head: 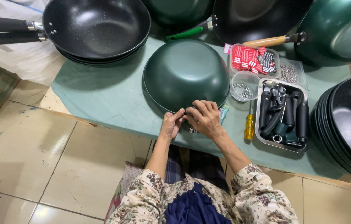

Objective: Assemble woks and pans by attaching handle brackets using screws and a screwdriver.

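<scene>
The green wok lies upside down on the green table cover, at the centre of the work surface, its domed underside facing up. It has no handle fitted. Its near rim, at 6 o'clock, is the point of work.

Both hands meet at that rim. The left hand is at 7 o'clock from the wok centre, fingers drawn together and pinching a small dark part at the rim edge. The right hand is at 5 o'clock, fingers curled and pressed over the same spot. What the right hand grips is hidden under its fingers. The wok body lies toward 12 o'clock from both grips. The two hands are equally near the rim, and their fingertips touch or nearly touch.

Around the wok:
- At 3 o'clock, just beside the rim, a clear round cup holds small metal nuts or washers.
- At 4 o'clock, a yellow-handled screwdriver lies with its long axis running 12 to 6, near the right hand.
- Beyond it, a steel tray holds black handles.
- At 2 o'clock, a clear box holds red tags.
- At 10 o'clock, stacked black woks.
- At far 3 o'clock, a second stack of black pans.

Nothing lies between the hands and the rim.
</scene>
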